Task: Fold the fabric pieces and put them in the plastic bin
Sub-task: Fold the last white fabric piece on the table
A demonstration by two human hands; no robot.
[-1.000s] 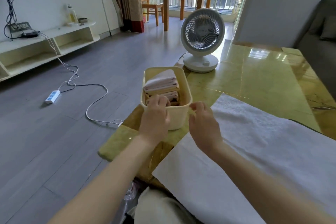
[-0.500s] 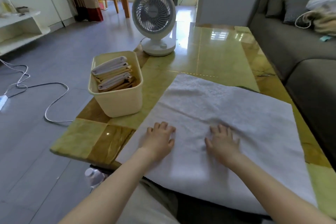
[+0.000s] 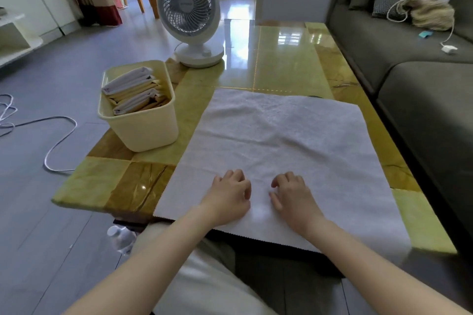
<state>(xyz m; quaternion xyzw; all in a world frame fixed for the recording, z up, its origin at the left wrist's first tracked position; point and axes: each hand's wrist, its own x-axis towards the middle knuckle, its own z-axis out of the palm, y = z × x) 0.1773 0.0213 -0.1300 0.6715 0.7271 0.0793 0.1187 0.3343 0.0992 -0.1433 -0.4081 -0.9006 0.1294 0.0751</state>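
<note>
Both hands sit low on the white cloth [image 3: 281,140], close together but not touching. The left hand [image 3: 227,197] has its fingers curled under, knuckles up and tips tucked against the fabric. The right hand [image 3: 291,198] is bent the same way, just beside it. Whether either set of fingers has actually nipped up any cloth I cannot tell from here, as the tips are hidden under the knuckles. The cloth lies flat and unfolded, spreading ahead of the fingertips and out to both sides of them. Its zigzag edge runs behind the wrists, along the near edge of the glossy green table [image 3: 286,64]. Ahead of the left fingers and off to their left, well apart from them, stands the plastic bin [image 3: 143,133], upright on the table's corner. In it are folded pieces [image 3: 133,89] packed side by side on edge — white and cream ones. Beyond the bin stands a white fan [image 3: 189,5]. To the right of the right fingers, past the table's edge, is a grey sofa [image 3: 422,84].
</note>
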